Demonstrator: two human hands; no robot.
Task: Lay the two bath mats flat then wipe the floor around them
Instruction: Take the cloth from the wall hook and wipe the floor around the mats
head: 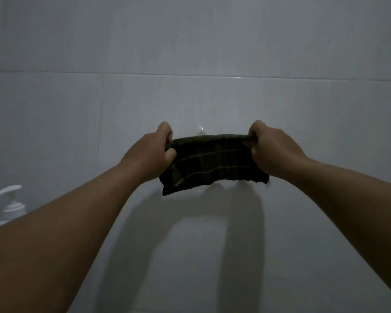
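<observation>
Dark striped cloth (pixel 210 162) pinched taut between both hands, left hand (pixel 155 147) and right hand (pixel 270 146).

One view only, from a camera worn on the person's head. It faces forward at a tiled wall (pixel 212 53), close in, with both forearms reaching away from the lens toward 12 o'clock. The left hand (pixel 155 146) and right hand (pixel 270 147) meet a dark cloth (pixel 210 161) near the centre. A pump bottle (pixel 8 205) sits at 9 o'clock, cut by the edge.

Two bare forearms, no sleeves, left hand (pixel 155 146) and right hand (pixel 270 146) ringless.
</observation>
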